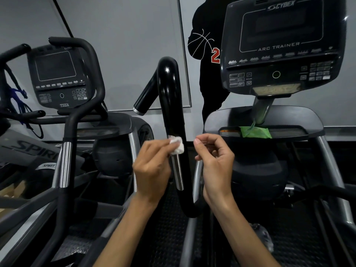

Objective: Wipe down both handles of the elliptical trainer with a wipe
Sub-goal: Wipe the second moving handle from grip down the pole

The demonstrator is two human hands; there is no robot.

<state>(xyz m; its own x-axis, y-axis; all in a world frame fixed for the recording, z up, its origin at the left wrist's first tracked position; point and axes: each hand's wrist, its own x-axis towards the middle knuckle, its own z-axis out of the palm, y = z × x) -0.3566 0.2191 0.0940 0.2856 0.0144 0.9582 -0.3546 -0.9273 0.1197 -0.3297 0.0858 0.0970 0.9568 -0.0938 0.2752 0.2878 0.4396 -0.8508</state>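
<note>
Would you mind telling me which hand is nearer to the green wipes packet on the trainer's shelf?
Right. The right hand is just below-left of the green packet; the left hand, holding the white wipe, is farther left, beyond the black handle.

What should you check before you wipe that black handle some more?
1. Wipe in hand: ok. The left hand pinches the crumpled white wipe.
2. Wipe on the handle: ok. It sits against the black handle, by the silver strip.
3. Right hand free: ok. The right hand is loosely curled beside the handle, holding nothing.
4. Wipe still wet enough: cannot tell.
5. Spare wipes nearby: ok. A green pack lies on the shelf under the screen.
6. Other handle wiped: cannot tell; it is not in view.
</note>
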